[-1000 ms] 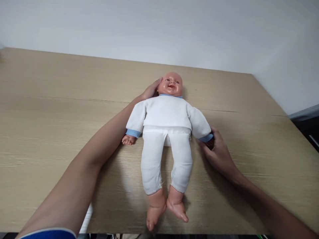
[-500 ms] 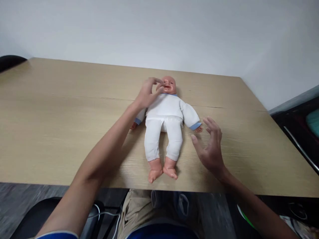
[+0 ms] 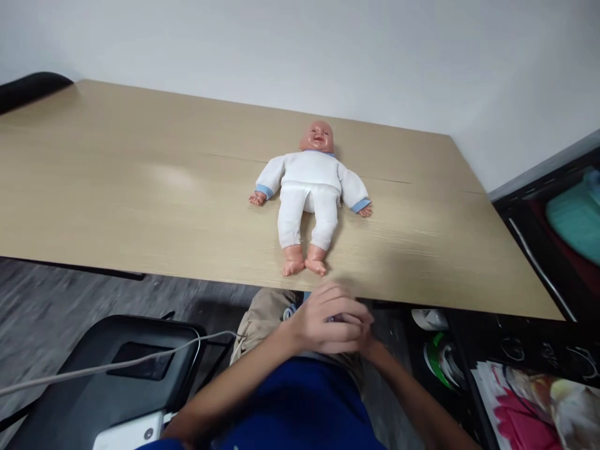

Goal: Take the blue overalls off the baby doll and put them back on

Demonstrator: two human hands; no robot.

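Observation:
A baby doll (image 3: 312, 169) lies on its back on the table, arms spread and feet toward me. It wears a white top and trousers with blue cuffs and collar. Below the table's front edge, over my lap, my left hand (image 3: 323, 319) is closed, fingers curled across my right hand. A small dark purplish spot shows between the fingers; I cannot make out what it is. Most of my right hand (image 3: 368, 340) is hidden behind the left, its fingers too. Neither hand touches the doll.
The wooden table (image 3: 140, 187) reaches back to a pale wall. A black chair (image 3: 107, 337) with a white device (image 3: 129, 432) and a cable (image 3: 140, 361) stands at left. To the right are a black shelf unit, a teal item (image 3: 574, 215) and a pink item (image 3: 525, 409).
My left hand has left the doll's head and my right hand has left the table; both have come together over my lap. The view has tipped down. The doll lies in the same pose.

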